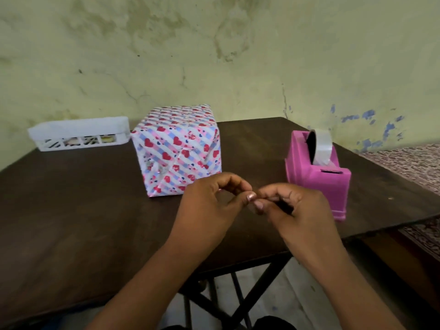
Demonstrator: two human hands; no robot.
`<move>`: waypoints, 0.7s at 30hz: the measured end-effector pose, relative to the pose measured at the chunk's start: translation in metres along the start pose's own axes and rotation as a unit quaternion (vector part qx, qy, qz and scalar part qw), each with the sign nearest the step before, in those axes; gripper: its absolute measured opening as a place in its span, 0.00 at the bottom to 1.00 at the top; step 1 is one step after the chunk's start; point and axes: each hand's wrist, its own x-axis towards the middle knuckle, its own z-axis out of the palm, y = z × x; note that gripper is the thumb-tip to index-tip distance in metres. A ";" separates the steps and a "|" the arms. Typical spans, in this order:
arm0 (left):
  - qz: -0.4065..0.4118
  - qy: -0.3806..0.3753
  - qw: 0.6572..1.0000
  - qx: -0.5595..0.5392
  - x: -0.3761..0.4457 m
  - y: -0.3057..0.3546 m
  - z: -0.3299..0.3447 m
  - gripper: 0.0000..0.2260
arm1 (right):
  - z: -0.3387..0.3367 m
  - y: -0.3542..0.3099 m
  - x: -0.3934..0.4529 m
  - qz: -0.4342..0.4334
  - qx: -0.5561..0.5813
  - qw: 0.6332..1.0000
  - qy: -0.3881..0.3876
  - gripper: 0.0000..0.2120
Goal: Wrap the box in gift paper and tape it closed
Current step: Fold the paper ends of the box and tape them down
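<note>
- Box [177, 148]: one unit, fully covered in gift paper printed with red hearts on pink, blue and white stripes. It stood upright on the tabletop [71, 210], left of centre and toward the far edge, with folded paper flaps visible on its near face.
- Tape dispenser [319, 175]: one unit, pink, standing on the right part of the tabletop, well apart from the box. It carried one roll of clear tape [322, 148], seated upright in its slot.
- Basket [79, 133]: one unit, white, with lattice sides, at the far left of the tabletop, just beside the box. Its contents were too small to identify.
- Hands: two, both held above the tabletop near its front edge, between the box and the dispenser and touching neither.
- Left hand [209, 208]: fingers curled, thumb and fingertips drawn together in a pinching grip that met the right hand's fingertips.
- Right hand [295, 210]: fingers curled inward, thumb and forefinger closed in a pinching grip against the left hand's.
- Held item: whether a piece of tape sat between the two grips could not be determined; the contact area was blurred and nothing distinct was visible there.
- Tabletop: one dark brown surface on crossed metal legs [238, 303], set into the corner of a stained yellow-green wall [214, 55].
- Patterned fabric [409, 163]: one surface lay beyond the right edge of the tabletop.
</note>
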 end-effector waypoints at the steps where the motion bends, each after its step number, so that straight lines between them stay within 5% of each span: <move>1: -0.009 0.006 1.000 0.018 -0.003 -0.002 -0.005 0.05 | 0.007 -0.002 0.002 0.010 0.001 1.000 -0.003 0.08; 5: -0.011 0.083 0.997 0.003 -0.015 -0.008 -0.013 0.06 | 0.021 -0.007 0.009 0.055 -0.009 0.998 -0.031 0.28; 12: -0.095 0.113 0.984 -0.101 -0.027 -0.020 -0.023 0.02 | 0.037 -0.023 0.016 0.040 0.183 0.980 -0.063 0.02; 17: -0.111 0.131 0.984 -0.055 -0.035 -0.022 -0.026 0.07 | 0.050 -0.019 0.018 0.031 0.150 0.988 -0.008 0.04; 21: -0.061 0.175 0.982 0.034 -0.022 -0.015 -0.038 0.21 | 0.053 -0.020 0.036 -0.001 0.100 0.994 0.040 0.05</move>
